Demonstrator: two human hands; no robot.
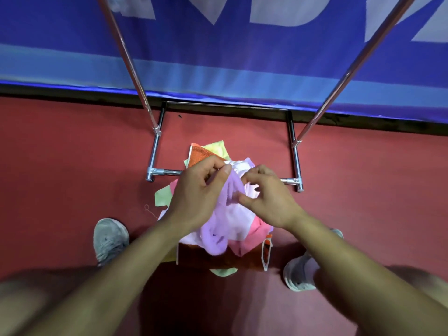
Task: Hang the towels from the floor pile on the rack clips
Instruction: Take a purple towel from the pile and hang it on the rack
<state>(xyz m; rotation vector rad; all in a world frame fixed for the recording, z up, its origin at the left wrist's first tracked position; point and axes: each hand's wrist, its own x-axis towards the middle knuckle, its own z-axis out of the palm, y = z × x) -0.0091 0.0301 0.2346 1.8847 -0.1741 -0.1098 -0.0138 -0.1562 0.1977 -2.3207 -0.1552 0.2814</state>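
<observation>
Left hand [197, 190] pinches lilac towel [219, 229] at top edge; right hand [265, 197] pinches same towel just right of it; towel hangs above floor pile [208, 155] near rack base [294, 163]; risk: bunched edge slips, towel drops back; clips unseen.

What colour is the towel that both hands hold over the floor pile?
The soft cloth towel is lilac, best seen in the head view.
</observation>
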